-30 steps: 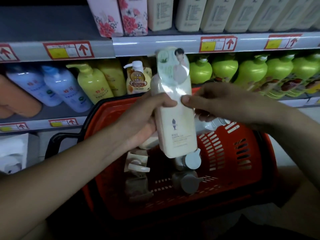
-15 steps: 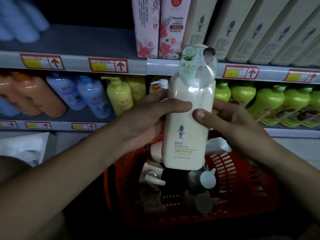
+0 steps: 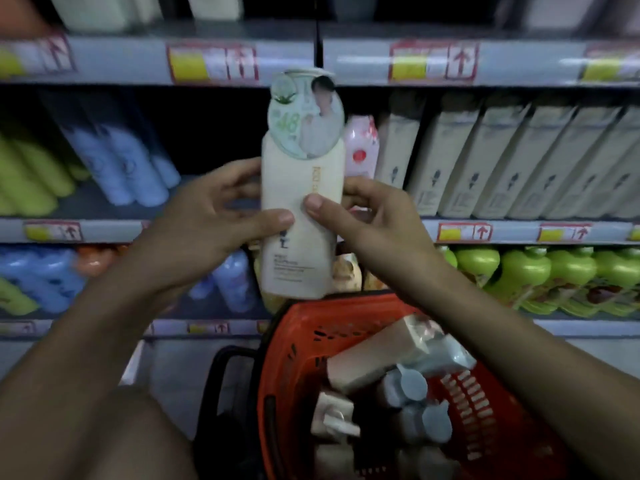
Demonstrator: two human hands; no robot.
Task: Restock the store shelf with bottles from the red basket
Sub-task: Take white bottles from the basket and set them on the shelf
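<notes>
I hold the tall cream plastic bottle with the round promotional tag (image 3: 303,188) upright, my left hand (image 3: 214,223) and right hand (image 3: 363,216) both clamped on its sides, above the red plastic basket (image 3: 298,358) of remaining bottles. I judge the goal is the dark gap on the grey metal shelf (image 3: 207,230), left of the row of cream boxed bottles (image 3: 502,161). Keep it vertical, lift its base over the shelf lip, and watch the tag under the upper shelf edge (image 3: 294,60).

The round tag (image 3: 305,116) atop the cream bottle (image 3: 301,216) reads "48"; other print is illegible.
</notes>
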